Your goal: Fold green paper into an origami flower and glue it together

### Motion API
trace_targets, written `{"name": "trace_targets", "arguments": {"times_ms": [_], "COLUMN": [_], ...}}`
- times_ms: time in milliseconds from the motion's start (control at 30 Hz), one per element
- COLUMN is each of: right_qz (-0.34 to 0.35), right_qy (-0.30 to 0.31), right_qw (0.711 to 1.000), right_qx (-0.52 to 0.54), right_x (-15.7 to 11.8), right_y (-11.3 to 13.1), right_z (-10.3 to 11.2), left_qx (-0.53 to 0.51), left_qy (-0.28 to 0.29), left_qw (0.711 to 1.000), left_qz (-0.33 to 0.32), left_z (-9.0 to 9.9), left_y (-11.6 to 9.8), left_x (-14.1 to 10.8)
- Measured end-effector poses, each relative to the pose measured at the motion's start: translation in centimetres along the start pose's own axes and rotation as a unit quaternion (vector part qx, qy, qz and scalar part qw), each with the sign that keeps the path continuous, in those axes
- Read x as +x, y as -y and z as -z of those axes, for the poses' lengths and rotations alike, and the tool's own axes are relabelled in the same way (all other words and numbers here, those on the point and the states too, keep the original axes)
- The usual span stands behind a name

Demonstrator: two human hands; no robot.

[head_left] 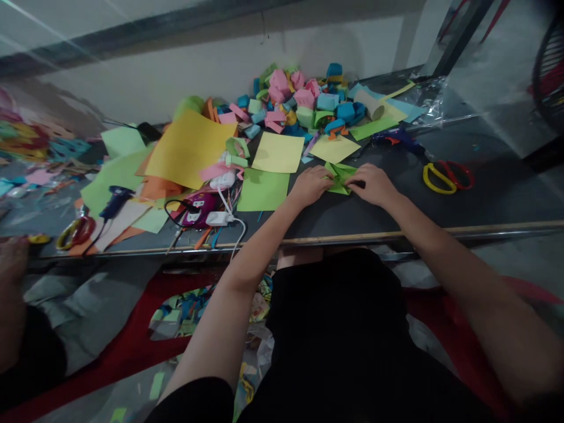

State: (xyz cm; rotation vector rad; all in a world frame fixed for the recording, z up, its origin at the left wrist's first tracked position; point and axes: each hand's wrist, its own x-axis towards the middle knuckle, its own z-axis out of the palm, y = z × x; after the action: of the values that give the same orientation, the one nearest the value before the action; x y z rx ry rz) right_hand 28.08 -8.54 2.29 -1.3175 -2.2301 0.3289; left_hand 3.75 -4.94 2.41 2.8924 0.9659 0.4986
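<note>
Black clothes (339, 329) on the person's body are nearest, and past them, on the dark table (502, 197), I see a small folded green paper (338, 175). It is right between the two hands, and both touch it. The right hand (374, 183) pinches its right side with the thumb and fingertips, with the back of the hand up. The left hand (309, 185) bends over its left side, fingers close together; its thumb is hidden, so I cannot tell if it pinches too. Both arms reach forward and slant in toward each other. Just left of the left hand is a flat green sheet (263, 192), with a pale yellow sheet (278, 151) behind it. Farther back is a big heap of folded paper bits (304, 100), pink, blue and green. Off to the right are scissors (440, 178) with red and yellow handles, near a blue glue gun (399, 141). Over to the left sits a purple power strip (200, 210), and at the far left edge is another person's arm (11, 305), blurry.
</note>
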Motion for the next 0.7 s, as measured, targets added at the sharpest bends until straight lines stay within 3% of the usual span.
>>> {"name": "trace_targets", "arguments": {"times_ms": [100, 333, 567, 700], "right_qz": [0.033, 0.017, 0.007, -0.003], "right_qy": [0.015, 0.002, -0.002, 0.003], "right_qw": [0.999, 1.000, 1.000, 1.000], "right_qx": [-0.020, -0.015, -0.004, -0.008], "right_x": [0.1, -0.1, -0.1, -0.2], "right_y": [0.4, 0.5, 0.4, 0.5], "right_z": [-0.6, -1.5, -1.7, -1.6], "left_qx": [0.004, -0.024, -0.015, -0.014], "left_qy": [0.026, 0.071, 0.064, 0.062], "left_qw": [1.000, 0.997, 0.995, 0.996], "left_qz": [0.003, 0.011, 0.080, 0.069], "left_z": [0.0, -0.5, -0.6, -0.7], "left_y": [-1.1, -2.8, -4.2, -4.5], "left_x": [-1.0, -4.4, -4.3, -4.4]}}
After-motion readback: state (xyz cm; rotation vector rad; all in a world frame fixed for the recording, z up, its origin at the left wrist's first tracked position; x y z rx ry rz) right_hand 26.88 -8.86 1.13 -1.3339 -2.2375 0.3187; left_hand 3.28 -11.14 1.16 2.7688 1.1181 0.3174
